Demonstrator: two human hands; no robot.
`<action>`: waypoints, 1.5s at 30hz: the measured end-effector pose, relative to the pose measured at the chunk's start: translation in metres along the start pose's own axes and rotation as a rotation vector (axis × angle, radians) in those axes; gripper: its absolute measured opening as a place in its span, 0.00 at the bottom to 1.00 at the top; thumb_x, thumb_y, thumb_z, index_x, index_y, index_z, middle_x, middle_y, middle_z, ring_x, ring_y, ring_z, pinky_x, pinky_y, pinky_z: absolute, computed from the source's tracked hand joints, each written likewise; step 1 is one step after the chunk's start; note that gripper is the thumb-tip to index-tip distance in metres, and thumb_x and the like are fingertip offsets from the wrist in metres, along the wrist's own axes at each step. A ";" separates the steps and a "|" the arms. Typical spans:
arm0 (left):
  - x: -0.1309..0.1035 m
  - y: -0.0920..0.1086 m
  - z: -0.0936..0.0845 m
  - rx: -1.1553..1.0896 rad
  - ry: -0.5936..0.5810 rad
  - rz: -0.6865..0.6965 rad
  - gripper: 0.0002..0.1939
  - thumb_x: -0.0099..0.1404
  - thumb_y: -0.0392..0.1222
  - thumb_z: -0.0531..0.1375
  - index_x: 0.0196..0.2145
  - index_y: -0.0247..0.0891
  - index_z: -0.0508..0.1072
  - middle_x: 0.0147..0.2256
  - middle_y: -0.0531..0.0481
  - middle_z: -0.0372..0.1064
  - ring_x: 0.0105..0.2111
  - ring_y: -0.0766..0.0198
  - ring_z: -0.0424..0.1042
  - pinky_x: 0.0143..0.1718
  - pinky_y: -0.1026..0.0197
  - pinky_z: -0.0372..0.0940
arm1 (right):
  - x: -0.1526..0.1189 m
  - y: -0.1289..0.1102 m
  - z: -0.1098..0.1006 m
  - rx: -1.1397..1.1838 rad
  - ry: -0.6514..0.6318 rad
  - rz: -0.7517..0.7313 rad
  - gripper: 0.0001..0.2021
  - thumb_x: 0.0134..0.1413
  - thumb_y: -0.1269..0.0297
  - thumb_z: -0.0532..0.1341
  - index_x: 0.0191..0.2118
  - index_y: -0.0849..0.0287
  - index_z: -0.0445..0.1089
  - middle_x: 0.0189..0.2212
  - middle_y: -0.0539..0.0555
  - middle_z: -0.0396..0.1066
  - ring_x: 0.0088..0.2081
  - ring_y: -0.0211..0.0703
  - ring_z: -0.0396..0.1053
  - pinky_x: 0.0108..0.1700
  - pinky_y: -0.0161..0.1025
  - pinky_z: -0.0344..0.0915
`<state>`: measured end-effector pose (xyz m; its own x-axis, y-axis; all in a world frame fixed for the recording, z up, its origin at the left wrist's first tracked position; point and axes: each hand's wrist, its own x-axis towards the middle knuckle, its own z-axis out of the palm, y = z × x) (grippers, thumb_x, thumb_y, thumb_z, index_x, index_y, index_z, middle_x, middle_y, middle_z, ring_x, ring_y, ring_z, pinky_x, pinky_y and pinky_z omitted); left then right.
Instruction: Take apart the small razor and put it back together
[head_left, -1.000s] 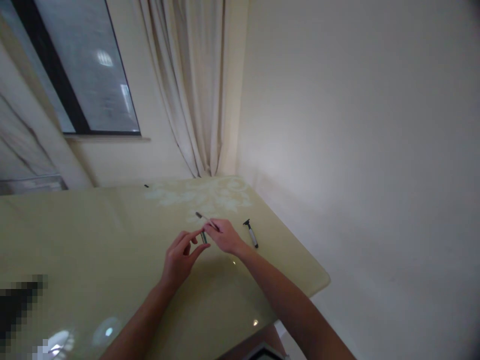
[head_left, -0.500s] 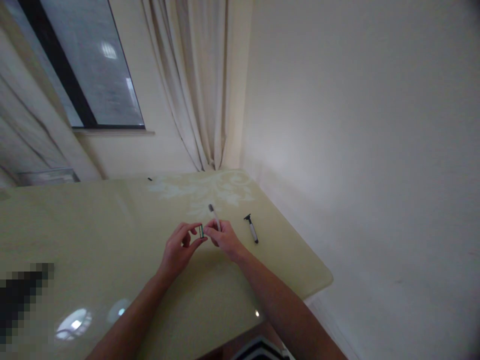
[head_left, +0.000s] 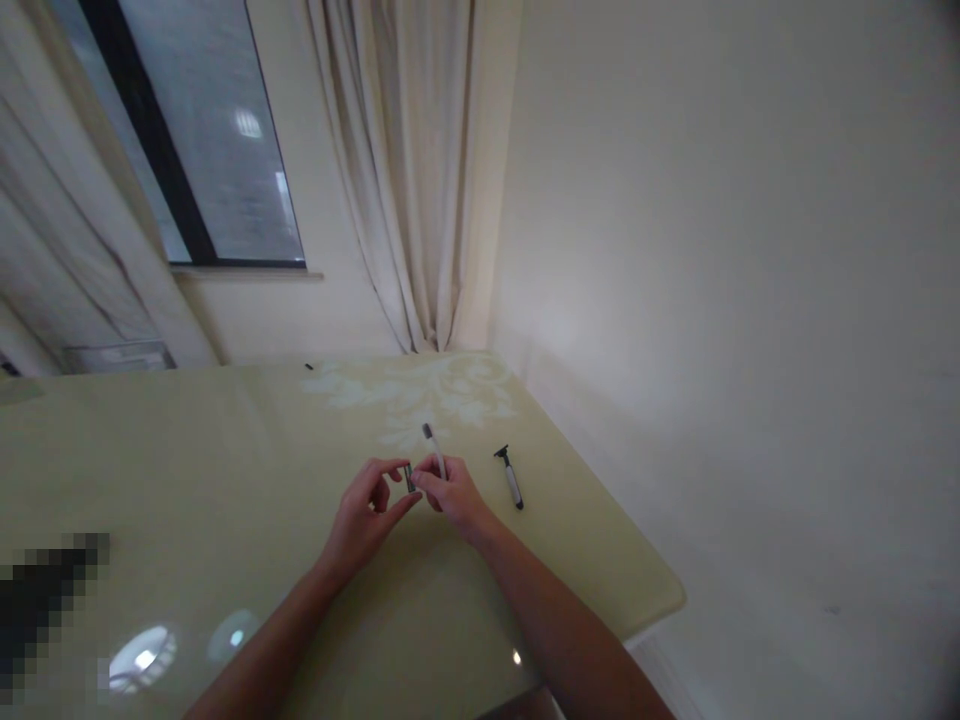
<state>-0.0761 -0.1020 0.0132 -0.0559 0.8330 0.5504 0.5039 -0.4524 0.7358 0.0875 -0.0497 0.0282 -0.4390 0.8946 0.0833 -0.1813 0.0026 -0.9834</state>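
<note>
pinching small cartridge (head_left: 409, 477), left hand (head_left: 365, 517); right hand (head_left: 452, 493) grip clamps razor handle (head_left: 433, 450), pointing away

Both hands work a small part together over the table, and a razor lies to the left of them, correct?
Not quite. In the head view the razor lies on the table to the right of the hands, not the left. The rest holds.
</note>
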 end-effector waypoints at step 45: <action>0.013 -0.003 -0.014 -0.096 0.039 -0.098 0.21 0.61 0.51 0.68 0.49 0.41 0.76 0.35 0.53 0.70 0.23 0.72 0.59 0.24 0.67 0.58 | -0.010 -0.014 -0.023 -0.922 -0.048 -0.266 0.21 0.73 0.55 0.50 0.33 0.58 0.73 0.23 0.48 0.65 0.26 0.37 0.61 0.32 0.34 0.49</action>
<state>-0.0905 -0.0940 0.0234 -0.1352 0.8625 0.4877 0.4097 -0.3995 0.8201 0.1146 -0.0485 0.0379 -0.5225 0.7947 0.3088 0.4744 0.5719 -0.6692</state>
